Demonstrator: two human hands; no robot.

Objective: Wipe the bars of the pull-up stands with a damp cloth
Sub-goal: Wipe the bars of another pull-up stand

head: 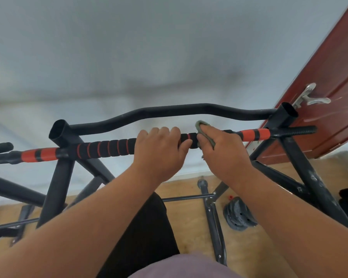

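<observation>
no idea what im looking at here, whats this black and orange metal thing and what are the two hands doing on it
This is one picture from a camera worn on a person's head, looking forward and down, so the two bare arms reaching in from the bottom are the wearer's own. The frame is a pull-up stand, a piece of exercise equipment. Its near bar has black foam padding with orange sections near each end; a bare, wavy black bar runs behind it. The left hand grips the padded bar with its fingers curled over the top. The right hand presses a greenish cloth around the same bar, right beside the left hand. Below is a wooden floor with dark weight plates. A reddish door stands at the right.
</observation>
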